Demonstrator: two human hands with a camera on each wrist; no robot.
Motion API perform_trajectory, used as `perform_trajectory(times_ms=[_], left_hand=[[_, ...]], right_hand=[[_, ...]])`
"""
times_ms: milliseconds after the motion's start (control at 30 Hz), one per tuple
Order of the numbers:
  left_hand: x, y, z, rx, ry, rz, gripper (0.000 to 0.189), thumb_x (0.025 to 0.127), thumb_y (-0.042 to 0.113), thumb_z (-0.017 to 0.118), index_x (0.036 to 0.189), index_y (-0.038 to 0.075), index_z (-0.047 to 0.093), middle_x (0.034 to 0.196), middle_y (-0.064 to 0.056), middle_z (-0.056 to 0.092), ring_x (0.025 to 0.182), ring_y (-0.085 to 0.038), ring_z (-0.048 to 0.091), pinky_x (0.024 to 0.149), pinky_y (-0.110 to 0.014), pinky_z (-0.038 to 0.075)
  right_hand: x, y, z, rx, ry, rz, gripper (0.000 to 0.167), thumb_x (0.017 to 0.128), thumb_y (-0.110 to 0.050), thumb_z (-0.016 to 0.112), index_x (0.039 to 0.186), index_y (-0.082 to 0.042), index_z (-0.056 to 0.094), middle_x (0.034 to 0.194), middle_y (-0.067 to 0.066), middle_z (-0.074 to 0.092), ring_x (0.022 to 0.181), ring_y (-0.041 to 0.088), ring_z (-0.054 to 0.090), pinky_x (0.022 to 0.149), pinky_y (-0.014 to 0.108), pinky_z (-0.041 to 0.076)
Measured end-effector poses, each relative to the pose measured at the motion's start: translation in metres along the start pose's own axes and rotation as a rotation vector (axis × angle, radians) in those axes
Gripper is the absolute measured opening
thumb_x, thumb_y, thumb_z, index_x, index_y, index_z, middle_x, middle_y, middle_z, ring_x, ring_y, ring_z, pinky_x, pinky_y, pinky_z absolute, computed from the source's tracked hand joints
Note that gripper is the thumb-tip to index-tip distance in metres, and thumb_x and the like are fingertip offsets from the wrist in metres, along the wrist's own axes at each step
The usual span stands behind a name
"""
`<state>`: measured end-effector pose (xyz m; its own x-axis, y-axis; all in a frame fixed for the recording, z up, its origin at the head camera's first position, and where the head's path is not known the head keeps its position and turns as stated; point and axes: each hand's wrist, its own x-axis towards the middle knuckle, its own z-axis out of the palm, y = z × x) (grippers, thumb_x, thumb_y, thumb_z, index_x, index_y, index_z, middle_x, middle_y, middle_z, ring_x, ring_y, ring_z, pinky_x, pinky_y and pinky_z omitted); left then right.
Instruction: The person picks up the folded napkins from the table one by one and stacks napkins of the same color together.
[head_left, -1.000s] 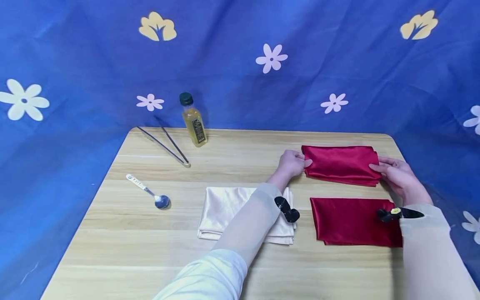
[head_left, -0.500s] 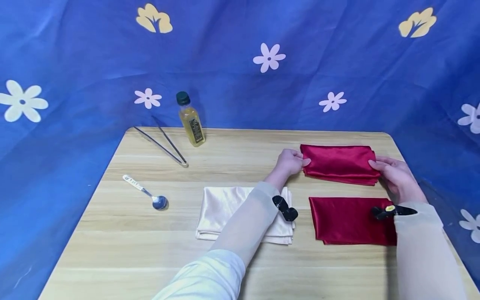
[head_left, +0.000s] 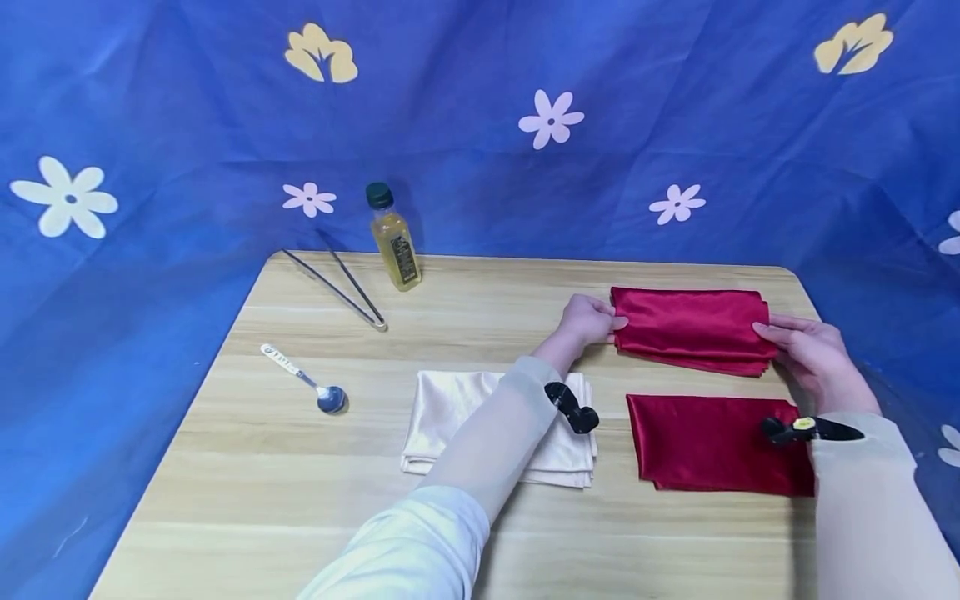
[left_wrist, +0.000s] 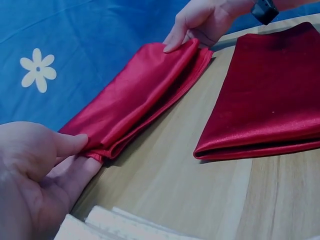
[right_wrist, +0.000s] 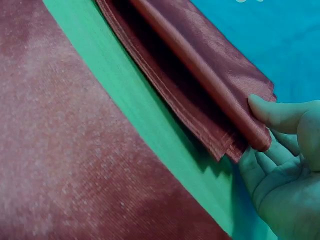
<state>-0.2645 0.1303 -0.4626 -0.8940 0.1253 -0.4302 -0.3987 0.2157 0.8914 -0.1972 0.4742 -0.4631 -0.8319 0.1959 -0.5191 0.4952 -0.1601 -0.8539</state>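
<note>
A folded red satin cloth lies near the back right of the table. My left hand pinches its left end, thumb on top and fingers beneath, as the left wrist view shows. At the opposite end my right hand pinches the cloth the same way; in the right wrist view the thumb presses on the top fold and the fingers go under. Nearer the front is a second folded red cloth, partly covered by the right wrist's camera. A folded white cloth lies under my left forearm in the head view.
On the left of the wooden table lies a spoon with a white handle. Metal tongs and a bottle of yellow liquid with a dark green cap stand towards the back left. A blue flowered curtain hangs behind.
Both hands keep their pinch on the ends of the far red cloth, which lies almost where it was. The whole head view shifts slightly; the other things stay put.
</note>
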Motion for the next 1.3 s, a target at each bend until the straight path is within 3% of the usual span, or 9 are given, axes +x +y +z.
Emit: perform_trajectory(times_ms=[100, 333, 567, 800, 967, 1167, 1300], left_hand=[[-0.004, 0.001, -0.002, -0.017, -0.013, 0.001, 0.02, 0.09, 0.003, 0.085, 0.106, -0.002, 0.074, 0.109, -0.007, 0.07, 0.078, -0.016, 0.074, 0.066, -0.026, 0.063], [-0.014, 0.007, -0.004, -0.032, -0.045, 0.017, 0.025, 0.09, 0.003, 0.085, 0.112, -0.002, 0.076, 0.114, -0.003, 0.071, 0.071, -0.012, 0.07, 0.07, -0.027, 0.064], [-0.03, 0.012, -0.009, -0.123, -0.096, 0.042, 0.03, 0.088, -0.004, 0.084, 0.116, -0.006, 0.072, 0.097, -0.005, 0.071, 0.073, -0.015, 0.071, 0.068, -0.026, 0.064], [-0.047, 0.016, -0.019, -0.115, -0.119, 0.06, 0.031, 0.088, -0.004, 0.084, 0.117, -0.008, 0.073, 0.097, -0.006, 0.073, 0.074, -0.015, 0.073, 0.068, -0.026, 0.064], [-0.06, 0.019, -0.023, -0.119, -0.151, 0.055, 0.028, 0.088, -0.002, 0.085, 0.113, -0.006, 0.074, 0.094, -0.004, 0.073, 0.069, -0.014, 0.071, 0.067, -0.026, 0.064], [-0.076, 0.017, -0.028, -0.15, -0.206, 0.066, 0.027, 0.088, -0.001, 0.085, 0.112, -0.006, 0.073, 0.094, -0.005, 0.072, 0.07, -0.016, 0.072, 0.071, -0.03, 0.065], [-0.088, 0.013, -0.032, -0.156, -0.224, 0.059, 0.026, 0.088, -0.001, 0.086, 0.11, -0.006, 0.073, 0.093, -0.005, 0.073, 0.072, -0.017, 0.073, 0.071, -0.032, 0.066]], right_hand=[[-0.005, -0.003, -0.001, -0.031, 0.015, -0.035, 0.01, 0.092, -0.021, 0.086, 0.091, -0.03, 0.085, 0.091, -0.011, 0.077, 0.081, 0.004, 0.074, 0.071, 0.02, 0.062], [-0.018, -0.013, -0.007, -0.171, 0.084, -0.01, 0.014, 0.086, -0.037, 0.091, 0.095, -0.039, 0.081, 0.093, -0.019, 0.071, 0.082, 0.0, 0.067, 0.069, 0.016, 0.058], [-0.032, -0.017, -0.006, -0.061, 0.066, -0.08, 0.011, 0.089, -0.024, 0.089, 0.093, -0.031, 0.082, 0.09, -0.01, 0.074, 0.077, 0.005, 0.071, 0.069, 0.018, 0.06], [-0.049, -0.018, -0.004, -0.031, 0.03, -0.12, 0.012, 0.093, -0.018, 0.085, 0.096, -0.029, 0.084, 0.092, -0.01, 0.074, 0.076, 0.006, 0.071, 0.069, 0.019, 0.061], [-0.063, -0.017, -0.005, 0.031, 0.022, -0.146, 0.013, 0.095, -0.01, 0.081, 0.094, -0.022, 0.085, 0.084, -0.006, 0.077, 0.067, 0.008, 0.072, 0.06, 0.019, 0.059], [-0.082, -0.011, -0.008, -0.017, 0.04, -0.189, 0.011, 0.095, -0.013, 0.082, 0.099, -0.022, 0.084, 0.088, -0.007, 0.075, 0.065, 0.009, 0.067, 0.057, 0.019, 0.057], [-0.095, -0.004, -0.011, -0.039, 0.037, -0.19, 0.009, 0.095, -0.014, 0.082, 0.101, -0.022, 0.083, 0.08, -0.004, 0.073, 0.05, 0.012, 0.055, 0.043, 0.022, 0.047]])
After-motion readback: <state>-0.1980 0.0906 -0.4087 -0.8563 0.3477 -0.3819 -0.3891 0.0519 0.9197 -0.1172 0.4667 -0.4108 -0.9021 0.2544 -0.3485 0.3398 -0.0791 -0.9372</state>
